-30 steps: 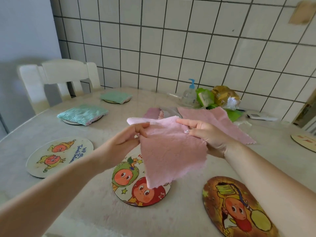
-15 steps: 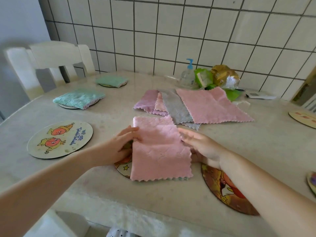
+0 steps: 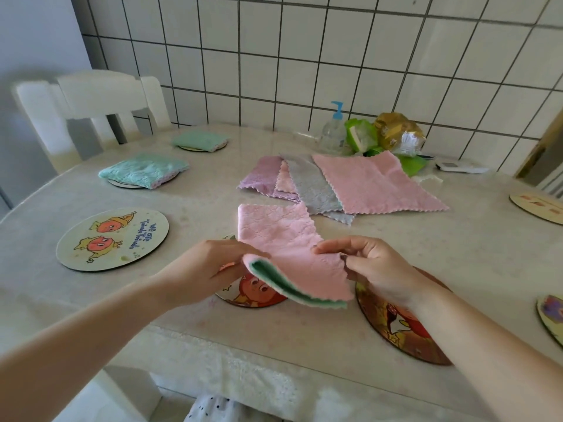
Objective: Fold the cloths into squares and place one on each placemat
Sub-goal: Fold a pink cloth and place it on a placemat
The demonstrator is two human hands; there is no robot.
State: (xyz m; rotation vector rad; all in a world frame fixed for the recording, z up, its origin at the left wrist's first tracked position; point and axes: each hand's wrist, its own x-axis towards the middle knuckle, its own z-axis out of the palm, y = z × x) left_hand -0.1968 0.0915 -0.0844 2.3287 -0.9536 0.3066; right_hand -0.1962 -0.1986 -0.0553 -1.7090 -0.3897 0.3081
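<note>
My left hand (image 3: 210, 269) and right hand (image 3: 368, 263) pinch the near edge of the pink cloth (image 3: 286, 242); I should match this edge to the far one, then press flat.

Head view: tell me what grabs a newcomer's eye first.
The pink cloth at centre, its near end lifted by the left hand and right hand, green underside showing. Behind it lies a pile of unfolded cloths; far left, two folded green cloths sit on placemats.

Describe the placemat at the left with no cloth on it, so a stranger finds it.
Start at the white chair, then come toward the table's near left edge. The round cream placemat lies bare, printed with two orange cartoon figures and blue writing.
</note>
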